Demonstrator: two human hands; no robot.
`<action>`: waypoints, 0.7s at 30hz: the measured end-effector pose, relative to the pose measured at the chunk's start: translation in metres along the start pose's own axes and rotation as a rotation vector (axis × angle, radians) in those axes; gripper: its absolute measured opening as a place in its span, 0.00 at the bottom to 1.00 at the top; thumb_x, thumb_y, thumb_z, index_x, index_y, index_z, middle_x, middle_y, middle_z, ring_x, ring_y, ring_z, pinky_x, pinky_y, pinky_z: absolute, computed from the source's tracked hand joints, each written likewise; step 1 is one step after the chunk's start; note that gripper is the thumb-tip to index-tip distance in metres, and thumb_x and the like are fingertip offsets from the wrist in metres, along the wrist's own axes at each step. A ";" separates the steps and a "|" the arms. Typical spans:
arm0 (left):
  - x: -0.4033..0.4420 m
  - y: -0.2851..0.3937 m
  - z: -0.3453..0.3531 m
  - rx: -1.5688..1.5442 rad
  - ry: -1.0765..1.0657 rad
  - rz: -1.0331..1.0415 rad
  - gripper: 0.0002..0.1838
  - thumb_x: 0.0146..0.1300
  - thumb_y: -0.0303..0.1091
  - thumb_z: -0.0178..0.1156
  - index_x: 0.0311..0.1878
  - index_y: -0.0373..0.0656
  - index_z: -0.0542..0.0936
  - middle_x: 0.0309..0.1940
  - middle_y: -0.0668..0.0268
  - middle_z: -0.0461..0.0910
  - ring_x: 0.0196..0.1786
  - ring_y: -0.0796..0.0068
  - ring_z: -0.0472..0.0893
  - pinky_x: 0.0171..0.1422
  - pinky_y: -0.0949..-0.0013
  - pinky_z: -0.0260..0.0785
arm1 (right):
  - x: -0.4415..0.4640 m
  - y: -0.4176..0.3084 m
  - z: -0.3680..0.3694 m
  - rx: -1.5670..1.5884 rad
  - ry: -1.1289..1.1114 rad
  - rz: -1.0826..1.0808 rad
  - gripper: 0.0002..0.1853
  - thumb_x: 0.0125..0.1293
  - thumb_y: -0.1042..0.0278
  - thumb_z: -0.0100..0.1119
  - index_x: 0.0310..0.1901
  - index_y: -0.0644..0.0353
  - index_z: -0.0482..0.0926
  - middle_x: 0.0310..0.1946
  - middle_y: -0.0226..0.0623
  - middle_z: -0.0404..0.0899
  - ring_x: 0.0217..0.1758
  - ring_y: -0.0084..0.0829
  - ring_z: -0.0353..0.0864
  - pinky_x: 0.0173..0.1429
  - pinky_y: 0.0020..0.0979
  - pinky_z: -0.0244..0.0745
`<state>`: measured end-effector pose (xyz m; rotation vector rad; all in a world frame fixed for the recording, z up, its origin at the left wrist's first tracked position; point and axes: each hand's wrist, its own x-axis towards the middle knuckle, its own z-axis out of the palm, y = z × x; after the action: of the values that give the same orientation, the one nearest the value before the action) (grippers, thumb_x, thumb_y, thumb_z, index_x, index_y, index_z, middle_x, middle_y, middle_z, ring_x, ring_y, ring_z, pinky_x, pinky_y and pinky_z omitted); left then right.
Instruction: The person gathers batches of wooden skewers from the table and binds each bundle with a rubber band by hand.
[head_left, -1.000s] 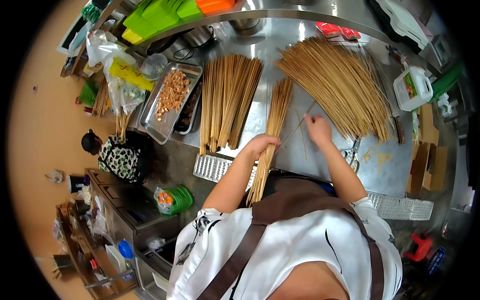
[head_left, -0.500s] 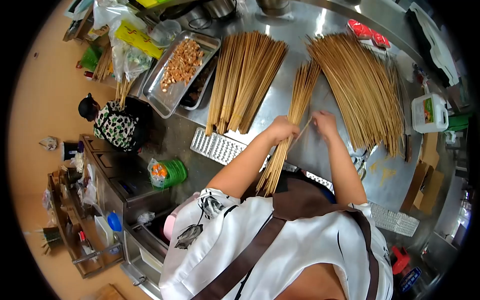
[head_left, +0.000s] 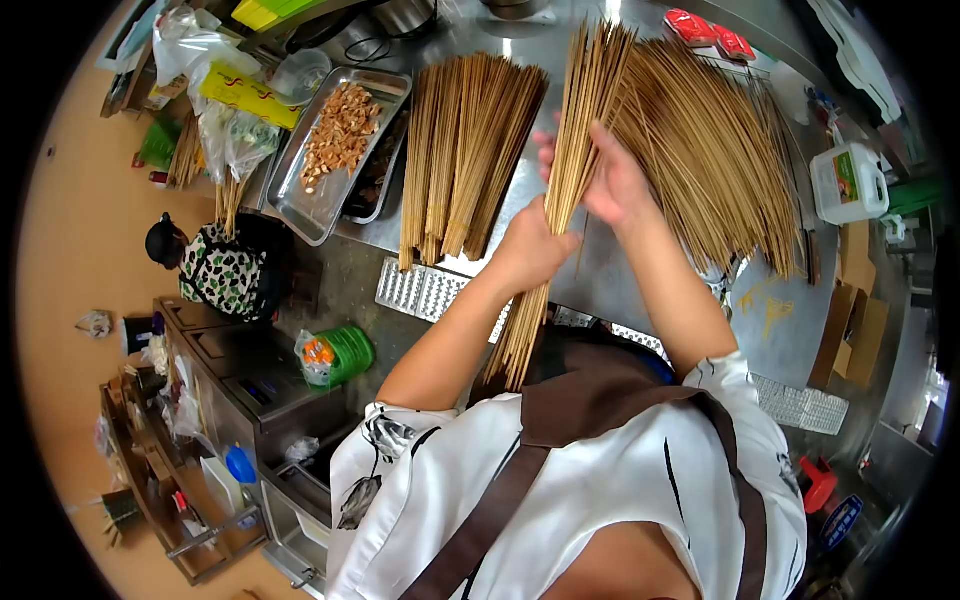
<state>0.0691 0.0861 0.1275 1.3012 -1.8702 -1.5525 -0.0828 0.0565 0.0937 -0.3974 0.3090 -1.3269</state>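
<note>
My left hand (head_left: 534, 246) is wrapped round the lower part of a bundle of bamboo skewers (head_left: 588, 90), which stands out lengthwise in front of my apron. Higher up the same bundle, my right hand (head_left: 615, 182) lies cupped behind it with its fingers apart; the thumb points up on one side and the fingertips show on the other. Part of the right fingers is hidden by the skewers. To the right spreads a large pile of skewers (head_left: 715, 160). Several tied-looking bundles of skewers (head_left: 470, 150) lie to the left.
A metal tray (head_left: 312, 222) of chopped meat-like pieces stands at the table's left edge, above another tray. Scissors (head_left: 735, 270) lie by the pile, and a white jug (head_left: 848, 182) stands at right. A person (head_left: 225, 265) sits at left near a green basket (head_left: 345, 352).
The held bundle has moved up and slightly left, against the large pile's edge. My left hand has slid along with it. My right hand has left a thin strand and come up behind the bundle, opening.
</note>
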 end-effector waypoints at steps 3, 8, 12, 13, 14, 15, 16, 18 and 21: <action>0.001 0.029 0.005 -0.189 -0.074 -0.022 0.10 0.53 0.27 0.59 0.35 0.38 0.68 0.18 0.69 0.70 0.18 0.80 0.71 0.21 0.74 0.64 | 0.014 -0.023 0.007 0.063 -0.175 -0.069 0.28 0.62 0.52 0.53 0.57 0.63 0.63 0.49 0.51 0.71 0.50 0.38 0.75 0.55 0.41 0.72; 0.015 0.028 0.009 -0.473 -0.281 -0.032 0.09 0.52 0.26 0.59 0.32 0.40 0.68 0.18 0.70 0.70 0.19 0.81 0.71 0.25 0.75 0.65 | 0.014 -0.048 0.030 -0.024 -0.166 -0.127 0.21 0.60 0.66 0.54 0.54 0.64 0.66 0.22 0.27 0.60 0.23 0.19 0.61 0.27 0.22 0.60; 0.030 0.027 0.008 -0.268 -0.077 0.244 0.10 0.50 0.26 0.62 0.33 0.40 0.71 0.23 0.71 0.72 0.25 0.81 0.73 0.30 0.76 0.66 | -0.001 -0.058 0.091 -0.501 -0.105 -0.307 0.10 0.58 0.74 0.53 0.42 0.63 0.69 0.19 0.29 0.65 0.18 0.19 0.63 0.25 0.23 0.62; 0.032 0.031 0.007 -0.182 0.039 0.374 0.11 0.50 0.26 0.63 0.34 0.40 0.71 0.25 0.72 0.73 0.27 0.81 0.73 0.31 0.76 0.66 | -0.004 -0.055 0.102 -0.505 -0.103 -0.313 0.10 0.58 0.74 0.53 0.42 0.63 0.69 0.19 0.29 0.65 0.18 0.19 0.63 0.25 0.23 0.62; 0.032 0.036 0.003 -0.124 0.060 0.328 0.21 0.46 0.31 0.65 0.44 0.37 0.72 0.32 0.65 0.78 0.36 0.74 0.77 0.44 0.70 0.71 | -0.006 -0.053 0.112 -0.695 -0.100 -0.416 0.11 0.56 0.75 0.55 0.41 0.63 0.70 0.21 0.30 0.68 0.19 0.19 0.65 0.27 0.23 0.65; 0.032 0.040 0.002 -0.121 0.058 0.345 0.21 0.46 0.31 0.65 0.44 0.37 0.72 0.32 0.65 0.78 0.36 0.74 0.77 0.44 0.70 0.71 | -0.008 -0.053 0.119 -0.888 -0.099 -0.523 0.11 0.54 0.77 0.57 0.39 0.64 0.71 0.23 0.31 0.70 0.20 0.20 0.68 0.28 0.24 0.67; 0.033 0.043 0.003 -0.086 0.191 0.535 0.22 0.47 0.32 0.65 0.46 0.37 0.72 0.37 0.62 0.77 0.41 0.72 0.77 0.48 0.69 0.69 | -0.013 -0.051 0.121 -0.919 -0.071 -0.521 0.12 0.48 0.70 0.68 0.36 0.60 0.77 0.29 0.28 0.76 0.33 0.17 0.74 0.39 0.23 0.71; 0.053 0.031 0.003 -0.214 0.278 0.704 0.26 0.48 0.34 0.64 0.51 0.38 0.70 0.50 0.58 0.74 0.55 0.67 0.73 0.60 0.66 0.63 | -0.014 -0.036 0.116 -1.062 -0.087 -0.647 0.17 0.48 0.69 0.68 0.40 0.62 0.76 0.31 0.28 0.76 0.35 0.19 0.74 0.42 0.23 0.71; 0.071 -0.014 0.009 -0.327 0.187 0.517 0.27 0.49 0.35 0.64 0.53 0.40 0.69 0.51 0.58 0.73 0.55 0.66 0.73 0.60 0.65 0.62 | -0.007 0.000 0.066 -1.153 0.012 -0.493 0.23 0.46 0.70 0.68 0.45 0.63 0.73 0.34 0.30 0.76 0.39 0.20 0.74 0.47 0.23 0.70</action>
<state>0.0322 0.0329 0.0928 0.7161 -1.5858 -1.3323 -0.0557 0.0702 0.1525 -1.5014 1.0385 -1.5174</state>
